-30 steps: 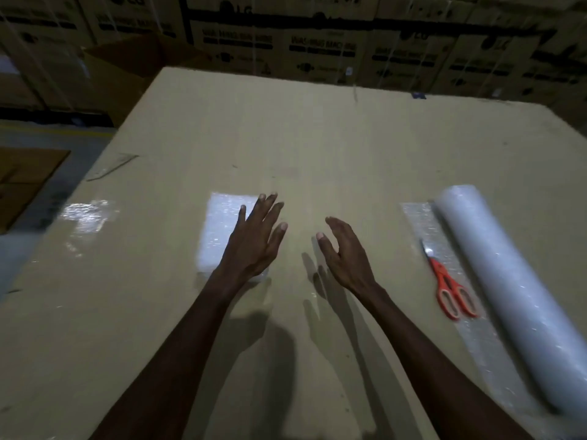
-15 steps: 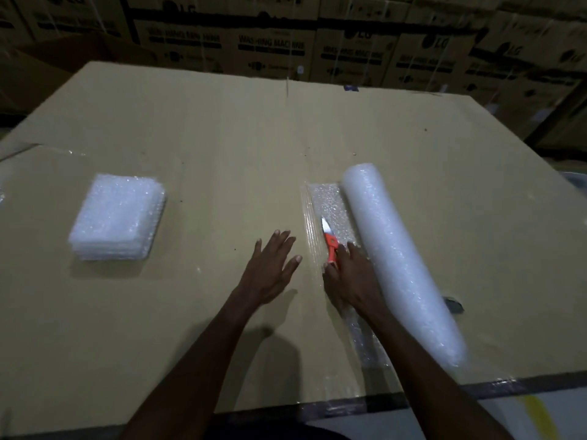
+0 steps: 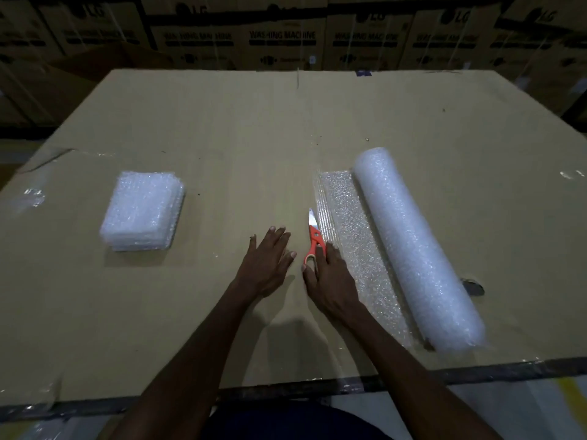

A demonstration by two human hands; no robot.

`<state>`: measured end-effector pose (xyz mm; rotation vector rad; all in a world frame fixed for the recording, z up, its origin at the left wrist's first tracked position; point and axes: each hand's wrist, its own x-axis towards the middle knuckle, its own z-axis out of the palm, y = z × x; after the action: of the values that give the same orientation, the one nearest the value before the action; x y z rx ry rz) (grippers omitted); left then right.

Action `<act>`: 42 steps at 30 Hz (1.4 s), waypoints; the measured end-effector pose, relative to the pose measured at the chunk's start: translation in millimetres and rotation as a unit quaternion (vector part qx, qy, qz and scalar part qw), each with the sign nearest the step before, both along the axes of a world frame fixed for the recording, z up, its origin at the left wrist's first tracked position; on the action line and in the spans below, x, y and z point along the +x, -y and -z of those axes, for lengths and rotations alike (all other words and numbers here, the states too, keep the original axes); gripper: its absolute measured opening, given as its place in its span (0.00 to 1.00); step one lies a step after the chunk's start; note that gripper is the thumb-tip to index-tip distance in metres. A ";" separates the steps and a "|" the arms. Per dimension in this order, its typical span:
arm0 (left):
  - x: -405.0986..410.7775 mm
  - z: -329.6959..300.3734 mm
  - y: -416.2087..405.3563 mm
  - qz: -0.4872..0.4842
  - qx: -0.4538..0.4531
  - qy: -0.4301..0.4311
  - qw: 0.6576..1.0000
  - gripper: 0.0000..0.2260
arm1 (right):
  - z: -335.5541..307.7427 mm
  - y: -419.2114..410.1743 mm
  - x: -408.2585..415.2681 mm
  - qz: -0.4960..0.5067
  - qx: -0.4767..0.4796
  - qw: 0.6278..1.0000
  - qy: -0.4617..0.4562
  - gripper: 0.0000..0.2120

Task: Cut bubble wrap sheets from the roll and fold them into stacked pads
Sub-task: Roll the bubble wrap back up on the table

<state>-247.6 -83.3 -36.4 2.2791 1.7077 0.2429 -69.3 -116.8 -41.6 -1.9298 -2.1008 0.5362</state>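
Observation:
The bubble wrap roll lies on the right of the cardboard-covered table, with a short strip of unrolled wrap flat along its left side. Orange-handled scissors lie at the strip's left edge, blades pointing away from me. My right hand covers the scissors' handles, thumb on the left and fingers on the right, gripping them. My left hand rests flat on the table just left of the scissors, fingers straight. A stack of folded bubble wrap pads sits at the left.
Stacked brown washing-machine cartons form a wall behind the table. The table's near edge is bound with dark tape close to my body. A small dark mark shows on the cardboard right of the roll.
My view swung from the pad stack to the roll. My right hand travelled right onto the scissors and closed around their handles; my left hand left the pads and rests beside the scissors.

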 end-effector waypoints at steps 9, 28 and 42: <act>-28.9 6.2 -8.1 0.048 0.009 -0.006 0.999 0.26 | 10.1 26.1 -35.1 0.003 0.010 1.000 -0.013 0.40; 86.7 -50.9 -75.1 0.202 0.069 0.012 0.977 0.27 | -55.0 -35.2 126.9 0.253 0.079 0.959 0.099 0.26; 110.5 -52.7 -114.2 0.259 0.054 -0.092 0.960 0.41 | -72.2 -19.8 98.7 0.227 0.153 0.961 0.043 0.25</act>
<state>-137.1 30.9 16.3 2.8034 1.1252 0.0102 29.4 -97.0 30.6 -2.1696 -1.5823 0.0295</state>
